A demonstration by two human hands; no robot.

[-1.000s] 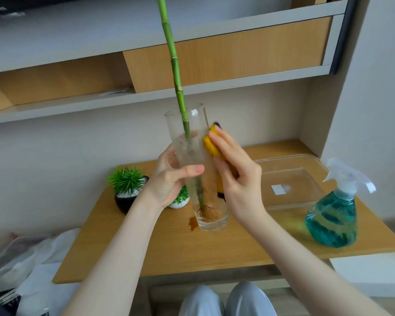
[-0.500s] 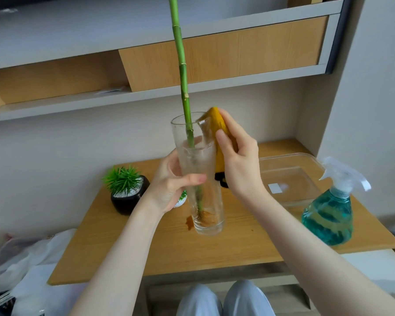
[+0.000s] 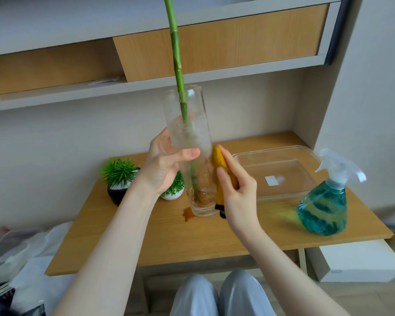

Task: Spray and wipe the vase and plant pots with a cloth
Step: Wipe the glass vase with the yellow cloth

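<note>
Counting left to right on the wooden table (image 3: 214,238): two plant pots, black (image 3: 118,194) and white (image 3: 172,194), one glass vase (image 3: 192,142) with one green stem (image 3: 177,65), one clear tray (image 3: 281,176), one spray bottle (image 3: 326,201) at 3 o'clock. Left hand (image 3: 163,165) wraps the vase mid-height, thumb across the front, vase upright at table centre. Right hand (image 3: 237,190) pinches one yellow cloth (image 3: 219,165) flat against the vase's lower right side, fingers pointing to 11 o'clock.

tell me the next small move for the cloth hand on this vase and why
Probably slide the yellow cloth down toward the base: the right hand presses it against the glass vase's middle while the left hand grips the vase, and the lower glass looks unwiped.
</note>
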